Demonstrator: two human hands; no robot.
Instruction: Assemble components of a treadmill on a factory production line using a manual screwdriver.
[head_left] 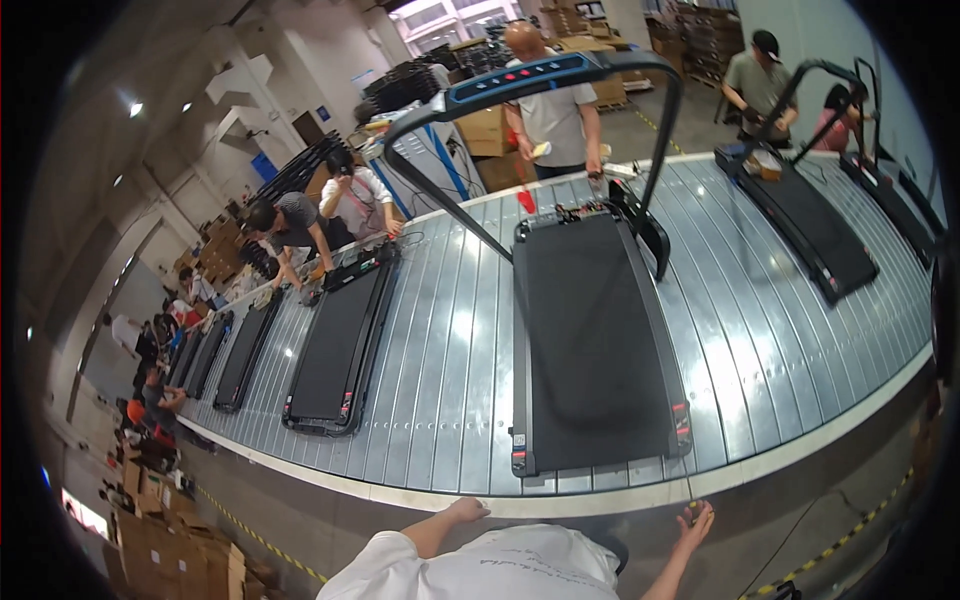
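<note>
The black treadmill [595,340] is best met square-on; both hands, left hand [468,510] and right hand [697,518], are kept low, fingers spread wide, nothing held.

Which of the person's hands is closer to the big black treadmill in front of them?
The right hand. It hangs open just below the treadmill's near right corner. The left hand sits lower left of the treadmill's near left corner, by the conveyor edge, slightly farther off. Neither touches it.
</note>
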